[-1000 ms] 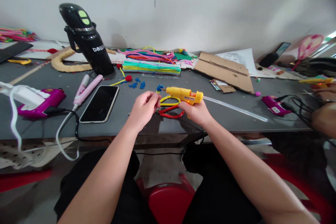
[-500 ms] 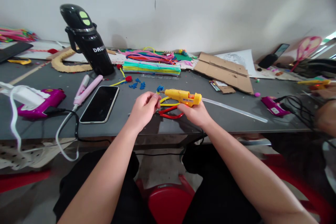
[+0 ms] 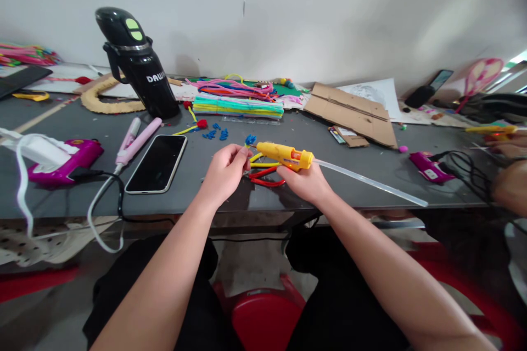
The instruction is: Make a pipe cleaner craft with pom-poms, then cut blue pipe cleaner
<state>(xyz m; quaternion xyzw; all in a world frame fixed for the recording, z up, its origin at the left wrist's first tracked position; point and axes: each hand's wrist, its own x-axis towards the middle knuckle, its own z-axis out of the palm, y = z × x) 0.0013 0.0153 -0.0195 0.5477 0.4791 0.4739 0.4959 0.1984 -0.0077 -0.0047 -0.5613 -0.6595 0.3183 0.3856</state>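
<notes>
Pinched between the fingertips of my left hand (image 3: pixel 228 171) is a small blue pipe-cleaner flower (image 3: pixel 251 140), with a bit of yellow below the blue. My right hand (image 3: pixel 307 180) is closed around a yellow hot glue gun (image 3: pixel 285 154), and a long clear glue stick (image 3: pixel 374 181) sticks out of its back end. The gun's nozzle points left, right at the flower; whether it touches cannot be made out. Under the gun lie red-handled pliers (image 3: pixel 267 181) and something with yellow handles (image 3: pixel 263 164). Several curled blue pipe-cleaner pieces (image 3: pixel 217 132) rest beyond my left hand.
At left are a phone (image 3: pixel 156 164), a pink styling iron (image 3: pixel 138 142), a purple power adapter (image 3: pixel 68 162) and a black bottle (image 3: pixel 138 66). Bundled pipe cleaners (image 3: pixel 237 106) and cardboard (image 3: pixel 352 112) lie at the back. Another person's hand (image 3: pixel 513 145) is at far right.
The glue gun has tilted slightly, its rear end dipping and shifting a little left, and the glue stick's free end has swung lower. My left hand stays nearly still with the flower.
</notes>
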